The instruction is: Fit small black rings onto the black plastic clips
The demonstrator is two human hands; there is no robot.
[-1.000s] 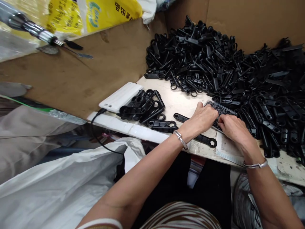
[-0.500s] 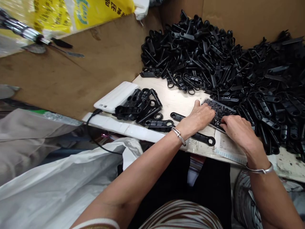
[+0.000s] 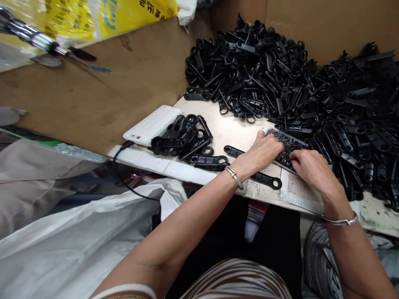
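Observation:
A shallow clear tray (image 3: 289,146) full of tiny dark pieces, which look like screws, lies on the worktable. My left hand (image 3: 264,150) reaches over its left side, fingers bent down and closed at the pieces. At the tray's front right edge is my right hand (image 3: 313,168), its thumb and fingers pinched together. What either set of fingertips holds is hidden or too small to make out. Beneath my left wrist, long black plastic parts with ring-shaped ends lie flat, one of them a black ringed part (image 3: 268,181) near the table's front edge.
A large heap of black plastic parts (image 3: 249,70) fills the back and right. Left of my hands sit a smaller pile (image 3: 183,137) and a white box (image 3: 152,124) with a black cable (image 3: 120,166). An electric screwdriver (image 3: 34,37) hangs at upper left, by a cardboard wall (image 3: 124,79).
Both hands stay at the tray with only slight finger shifts; the left has edged a little to the right. The view has moved very slightly.

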